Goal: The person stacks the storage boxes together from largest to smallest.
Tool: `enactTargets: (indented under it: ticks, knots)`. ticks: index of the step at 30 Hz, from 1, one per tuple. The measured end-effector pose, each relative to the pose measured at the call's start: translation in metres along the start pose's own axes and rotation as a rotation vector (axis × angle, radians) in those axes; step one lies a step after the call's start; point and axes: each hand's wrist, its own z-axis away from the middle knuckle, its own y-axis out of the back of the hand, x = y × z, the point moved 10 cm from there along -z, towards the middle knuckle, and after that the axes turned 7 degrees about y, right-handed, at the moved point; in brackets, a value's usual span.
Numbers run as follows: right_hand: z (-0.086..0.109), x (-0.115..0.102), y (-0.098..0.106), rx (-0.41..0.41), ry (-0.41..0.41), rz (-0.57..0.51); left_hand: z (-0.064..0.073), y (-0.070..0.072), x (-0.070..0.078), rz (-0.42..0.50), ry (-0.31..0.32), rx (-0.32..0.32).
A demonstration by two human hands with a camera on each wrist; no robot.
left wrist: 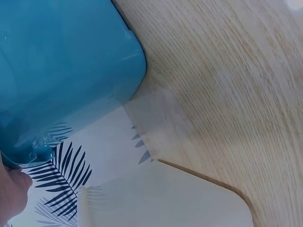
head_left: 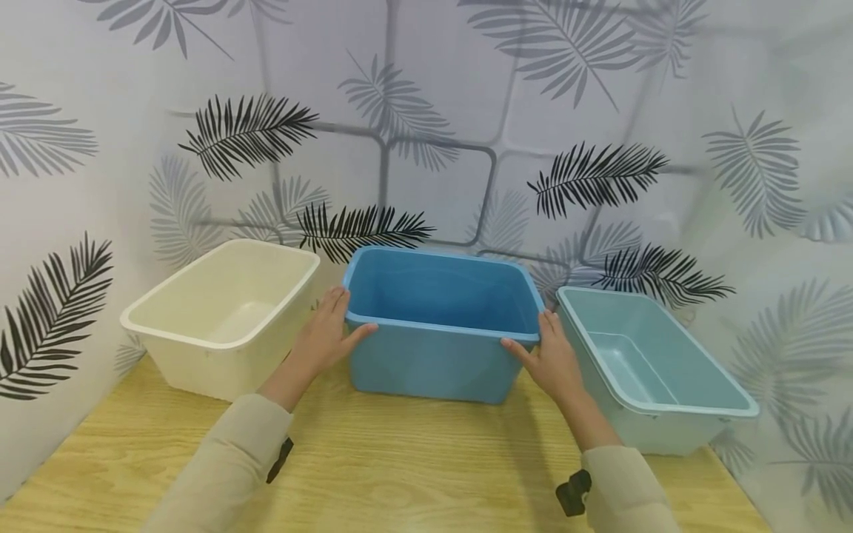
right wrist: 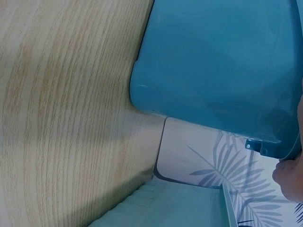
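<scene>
A deep blue plastic tub with a rolled rim sits on the wooden table between two paler tubs. At its left front corner my left hand grips the rim, thumb along the front and fingers at the side. My right hand holds the opposite front corner the same way. No contents show inside the blue tub. In the left wrist view, part of the left hand appears under the rim; in the right wrist view, the right hand is at the edge, mostly cut off.
To the left stands a cream tub, close beside my left hand. A pale green tub is angled on the right, near my right wrist. Behind them hangs a leaf-patterned cloth. The wooden tabletop extends in front.
</scene>
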Motion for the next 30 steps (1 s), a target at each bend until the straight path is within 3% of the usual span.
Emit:
enactTargets:
  ticks: [30]
  knots:
    - [0.015,-0.007,0.009,0.065,0.018,-0.002,0.014,0.004,0.0,0.027,-0.033,0.045]
